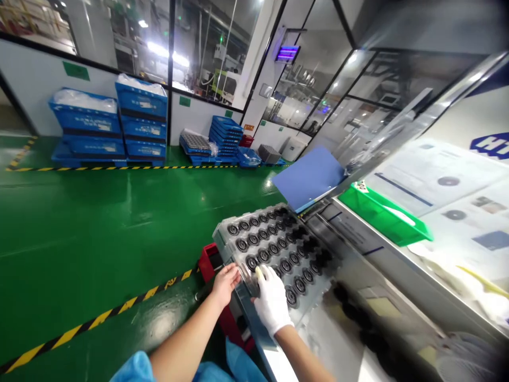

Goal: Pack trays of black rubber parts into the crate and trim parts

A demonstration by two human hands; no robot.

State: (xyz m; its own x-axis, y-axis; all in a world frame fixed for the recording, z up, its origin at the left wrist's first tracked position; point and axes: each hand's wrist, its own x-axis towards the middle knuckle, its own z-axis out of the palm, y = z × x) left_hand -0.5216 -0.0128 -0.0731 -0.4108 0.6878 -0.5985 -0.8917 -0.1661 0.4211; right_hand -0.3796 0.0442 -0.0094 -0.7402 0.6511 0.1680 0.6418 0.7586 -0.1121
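My left hand [226, 284], bare, and my right hand [272, 300], in a white glove, both grip a small transparent plastic piece [248, 279] at the near edge of a grey tray [226, 233]. The tray holds several rows of black rubber rings [274, 248]. My gloved fingertips rest just above the nearest rings. The piece's exact shape is hard to make out between my fingers.
A red bin [210, 261] stands left of the tray, above a green floor with a yellow-and-black tape line [99, 317]. To the right are a blue folder [308, 178], a green tray [384, 215] and papers. Blue crates [141, 119] stack against the far wall.
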